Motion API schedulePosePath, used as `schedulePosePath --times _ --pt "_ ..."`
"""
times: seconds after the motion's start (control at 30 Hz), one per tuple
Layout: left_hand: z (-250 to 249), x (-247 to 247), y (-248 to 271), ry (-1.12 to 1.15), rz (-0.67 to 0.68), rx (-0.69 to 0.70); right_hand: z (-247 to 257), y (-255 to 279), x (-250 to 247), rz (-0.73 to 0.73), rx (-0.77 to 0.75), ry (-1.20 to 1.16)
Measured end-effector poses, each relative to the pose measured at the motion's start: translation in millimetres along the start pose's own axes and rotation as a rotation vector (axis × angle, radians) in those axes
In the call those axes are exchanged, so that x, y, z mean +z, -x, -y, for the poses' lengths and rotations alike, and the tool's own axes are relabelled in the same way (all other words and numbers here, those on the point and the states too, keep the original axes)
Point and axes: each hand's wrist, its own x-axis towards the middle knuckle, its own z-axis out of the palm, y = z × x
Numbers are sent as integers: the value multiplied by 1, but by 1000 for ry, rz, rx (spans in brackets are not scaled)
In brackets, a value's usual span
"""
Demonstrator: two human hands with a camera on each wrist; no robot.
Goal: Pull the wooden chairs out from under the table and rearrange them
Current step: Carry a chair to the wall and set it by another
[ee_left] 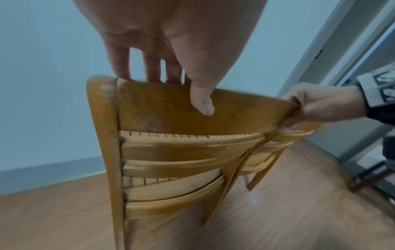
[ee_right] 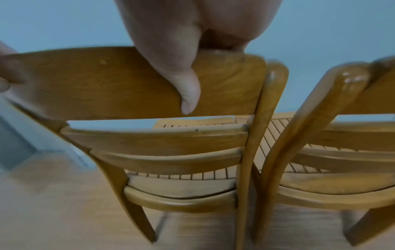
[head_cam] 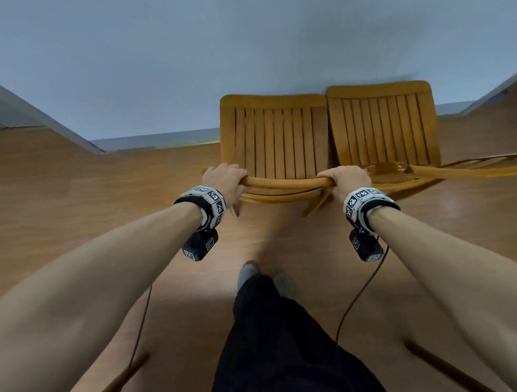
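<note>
We stood on the wood-look floor [head_cam: 75, 207] facing a pale blue wall [head_cam: 198, 47], with both hands on the top rail of the nearer wooden chair [head_cam: 278, 143]. Our left hand [head_cam: 227, 180] gripped the rail's left end: the fingers [ee_left: 153, 67] curled over the far side and the thumb [ee_left: 202, 99] lay flat against the near face. Our right hand [head_cam: 350, 180] gripped the rail's right end in the same way, the thumb [ee_right: 189, 94] pressed down the back of the rail and the fingers wrapped over its top, out of sight. The chair's slatted seat pointed toward the wall, its front edge close to the grey baseboard [head_cam: 153, 139].

A second wooden chair [head_cam: 384, 127] stood just beside it on the right, facing the same way; in the right wrist view their back posts were almost touching, though we could not tell whether they met. Each wrist carried a band with black-and-white markers [head_cam: 210, 198], and a thin cable [head_cam: 356, 302] hung from the right one.
</note>
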Motion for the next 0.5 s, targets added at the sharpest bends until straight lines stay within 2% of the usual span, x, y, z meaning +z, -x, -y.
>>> schedulePosePath --times 0.1,0.3,0.5 --pt "-9 2 -14 -13 -44 33 -12 -12 -5 -53 28 3" --pt "-33 10 -27 29 -63 27 -39 -28 -9 -23 70 39" --pt "-37 28 -15 20 15 9 -40 -13 14 -41 85 87"
